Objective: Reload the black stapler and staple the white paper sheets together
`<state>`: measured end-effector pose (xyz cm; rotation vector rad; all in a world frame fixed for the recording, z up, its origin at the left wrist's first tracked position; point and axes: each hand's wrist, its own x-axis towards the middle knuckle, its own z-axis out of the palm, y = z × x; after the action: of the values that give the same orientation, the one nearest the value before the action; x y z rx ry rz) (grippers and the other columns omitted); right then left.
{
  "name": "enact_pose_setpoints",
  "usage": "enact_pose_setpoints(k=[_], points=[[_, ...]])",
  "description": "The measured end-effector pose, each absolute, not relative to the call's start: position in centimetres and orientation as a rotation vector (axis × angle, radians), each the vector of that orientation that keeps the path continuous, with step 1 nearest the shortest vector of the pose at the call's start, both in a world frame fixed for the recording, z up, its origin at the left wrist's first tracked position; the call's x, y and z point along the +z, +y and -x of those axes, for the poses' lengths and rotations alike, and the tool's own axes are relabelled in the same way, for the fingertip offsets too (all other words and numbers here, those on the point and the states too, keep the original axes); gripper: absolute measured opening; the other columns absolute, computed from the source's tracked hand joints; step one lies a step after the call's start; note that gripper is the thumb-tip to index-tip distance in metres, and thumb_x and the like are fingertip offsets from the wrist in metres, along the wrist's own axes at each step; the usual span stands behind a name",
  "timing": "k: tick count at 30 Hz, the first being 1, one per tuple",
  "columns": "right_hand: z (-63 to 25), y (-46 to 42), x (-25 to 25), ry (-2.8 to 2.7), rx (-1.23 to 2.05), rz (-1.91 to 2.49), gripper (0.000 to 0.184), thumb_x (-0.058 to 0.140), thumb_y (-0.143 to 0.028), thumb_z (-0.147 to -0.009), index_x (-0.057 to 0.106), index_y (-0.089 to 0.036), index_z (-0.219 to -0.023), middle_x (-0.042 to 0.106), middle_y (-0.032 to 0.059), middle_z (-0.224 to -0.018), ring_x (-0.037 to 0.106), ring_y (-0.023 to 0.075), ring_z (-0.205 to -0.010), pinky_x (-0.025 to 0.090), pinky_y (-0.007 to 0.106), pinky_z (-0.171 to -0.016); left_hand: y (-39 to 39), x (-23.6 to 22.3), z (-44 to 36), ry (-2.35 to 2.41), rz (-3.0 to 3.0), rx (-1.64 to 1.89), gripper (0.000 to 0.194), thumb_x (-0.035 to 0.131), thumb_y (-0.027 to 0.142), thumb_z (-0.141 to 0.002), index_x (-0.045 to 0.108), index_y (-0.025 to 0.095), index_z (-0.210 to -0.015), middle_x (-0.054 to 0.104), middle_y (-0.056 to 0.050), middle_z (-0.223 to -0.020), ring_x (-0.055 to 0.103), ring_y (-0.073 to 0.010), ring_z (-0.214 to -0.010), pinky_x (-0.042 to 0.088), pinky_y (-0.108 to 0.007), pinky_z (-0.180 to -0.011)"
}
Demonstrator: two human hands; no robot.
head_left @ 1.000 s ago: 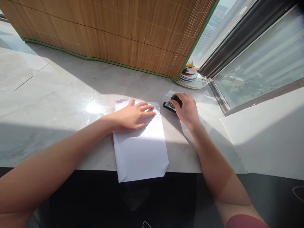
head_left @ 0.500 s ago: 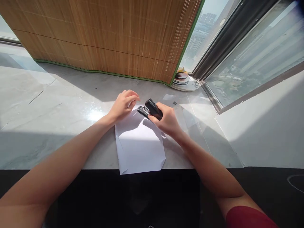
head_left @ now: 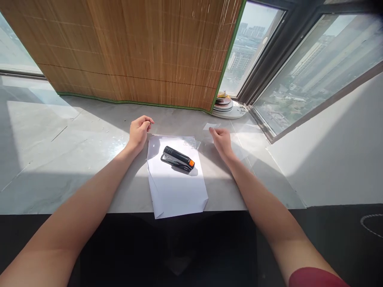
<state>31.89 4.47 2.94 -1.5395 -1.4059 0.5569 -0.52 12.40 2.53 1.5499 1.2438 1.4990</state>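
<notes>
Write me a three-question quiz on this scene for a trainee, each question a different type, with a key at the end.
1. True or false: the black stapler lies on the white paper.

2. What colour is the bright patch at one end of the stapler?
A) green
B) orange
C) blue

3. Which of the person's hands is nearer the stack of plates?

Key:
1. True.
2. B.
3. The right hand.

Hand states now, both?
Left hand: curled closed, nothing visible in it.
Right hand: curled closed, nothing visible in it; stapler is on the paper.
</notes>
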Motion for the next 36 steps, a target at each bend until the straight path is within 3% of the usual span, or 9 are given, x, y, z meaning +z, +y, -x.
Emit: enact_pose_setpoints(k=[6,9,11,14,18,21,32,34,36], points=[[-33.8,5.8,1.0,-1.377,0.475,1.726,0.052,0.059,-0.037,-0.096,0.018,-0.027,-0.064,0.016,-0.0048,-0.064,0.016,0.0131,-0.064,0.016,0.034,-0.06,13.4,2.6,2.1,1.17,-1.191,1.562,0.007,0.059,0.019,-0.071,0.065,0.022,-0.073,0.037,0.003,-0.057,0.029,-0.0122,-0.052,0.023,-0.028,-0.051],[-32.5,4.9,2.0,-1.491,0.417,1.615,0.057,0.054,-0.052,-0.103,0.023,-0.026,-0.063,0.024,-0.004,-0.063,0.027,0.0137,-0.064,0.028,0.031,-0.061,13.6,2.5,2.3,1.159,-1.134,1.545,0.003,0.061,0.021,-0.072,0.062,0.023,-0.074,0.034,0.004,-0.056,0.026,-0.0117,-0.051,0.021,-0.028,-0.049],[-31.3,3.7,3.1,-1.617,0.505,1.457,0.055,0.046,-0.059,-0.108,0.044,-0.025,-0.064,0.046,0.0001,-0.069,0.046,0.017,-0.071,0.042,0.031,-0.07,13.7,2.4,2.3,1.154,-1.117,1.546,0.003,0.062,0.022,-0.071,0.061,0.023,-0.074,0.033,0.005,-0.056,0.025,-0.0115,-0.051,0.02,-0.027,-0.049],[-28.6,1.3,4.6,-1.922,0.787,1.168,0.049,0.041,-0.059,-0.11,0.075,-0.025,-0.105,0.075,0.0083,-0.115,0.066,0.0256,-0.11,0.055,0.04,-0.096,13.9,2.2,2.4,1.161,-1.109,1.543,0.005,0.061,0.023,-0.069,0.063,0.023,-0.074,0.033,0.004,-0.055,0.024,-0.0115,-0.051,0.02,-0.027,-0.049],[-25.0,-1.4,4.4,-2.165,0.88,0.997,0.054,0.072,-0.04,-0.096,0.067,-0.024,-0.147,0.071,0.0121,-0.147,0.064,0.0318,-0.134,0.05,0.049,-0.116,14.0,2.1,2.3,1.149,-1.102,1.542,0.007,0.061,0.022,-0.067,0.064,0.022,-0.073,0.034,0.004,-0.055,0.024,-0.0112,-0.05,0.02,-0.027,-0.048],[-24.8,-2.7,3.3,-2.079,0.853,1.094,0.065,0.067,-0.021,-0.091,0.06,-0.024,-0.155,0.07,0.0115,-0.151,0.067,0.0306,-0.134,0.051,0.048,-0.119,14.0,2.2,2.3,1.148,-1.108,1.533,0.007,0.061,0.02,-0.067,0.064,0.022,-0.073,0.034,0.004,-0.055,0.024,-0.0109,-0.05,0.021,-0.025,-0.046],[-38.8,-5.8,2.9,-1.863,0.639,1.473,0.06,0.077,-0.038,-0.089,0.066,-0.026,-0.146,0.077,0.011,-0.134,0.075,0.0328,-0.12,0.059,0.05,-0.104,14.0,2.4,2.5,1.157,-1.11,1.51,0.012,0.059,0.02,-0.063,0.066,0.022,-0.072,0.037,0.004,-0.055,0.026,-0.0098,-0.048,0.02,-0.027,-0.045],[-41.2,-5.2,3.2,-1.784,0.592,1.455,0.047,0.075,-0.049,-0.092,0.071,-0.025,-0.131,0.078,0.0099,-0.124,0.074,0.0302,-0.114,0.059,0.044,-0.097,14.0,2.4,2.5,1.162,-1.11,1.505,0.013,0.058,0.019,-0.063,0.067,0.022,-0.072,0.038,0.004,-0.056,0.026,-0.0097,-0.048,0.021,-0.027,-0.046],[-43.6,-4.0,3.3,-1.581,0.411,1.564,0.035,0.059,-0.055,-0.102,0.071,-0.023,-0.094,0.073,0.007,-0.093,0.068,0.0252,-0.09,0.054,0.037,-0.081,14.0,2.4,2.5,1.167,-1.115,1.501,0.013,0.058,0.02,-0.062,0.067,0.022,-0.072,0.038,0.004,-0.056,0.026,-0.0099,-0.048,0.021,-0.027,-0.046]])
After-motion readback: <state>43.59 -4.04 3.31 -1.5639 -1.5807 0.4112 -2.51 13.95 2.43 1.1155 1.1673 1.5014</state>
